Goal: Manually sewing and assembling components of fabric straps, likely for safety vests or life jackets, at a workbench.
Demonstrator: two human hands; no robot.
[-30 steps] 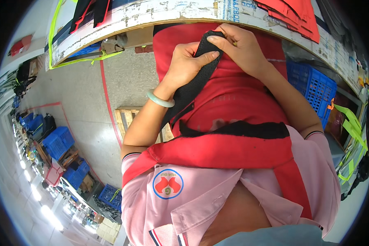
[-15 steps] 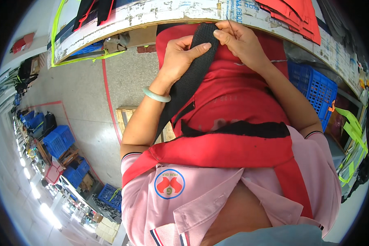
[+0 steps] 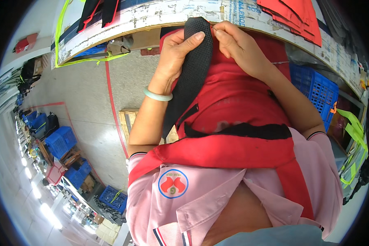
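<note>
My left hand is clamped on a long black mesh fabric strip at upper centre, thumb across its face; my right hand pinches its top edge, fingertips together; it hangs over the red fabric apron, below the worn white table edge; I judge a loose pinch could let it slide floorward.

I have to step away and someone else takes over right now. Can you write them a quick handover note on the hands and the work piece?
Left hand: grips the black mesh strap near its top, thumb across the front.
Right hand: pinches at the strap's top edge, fingertips together.
Strap hangs over the red fabric piece on the lap, below the worktable edge.
Done: strap raised and held.
Left: the top-edge work under the right fingers looks unfinished; details too small to tell.
</note>
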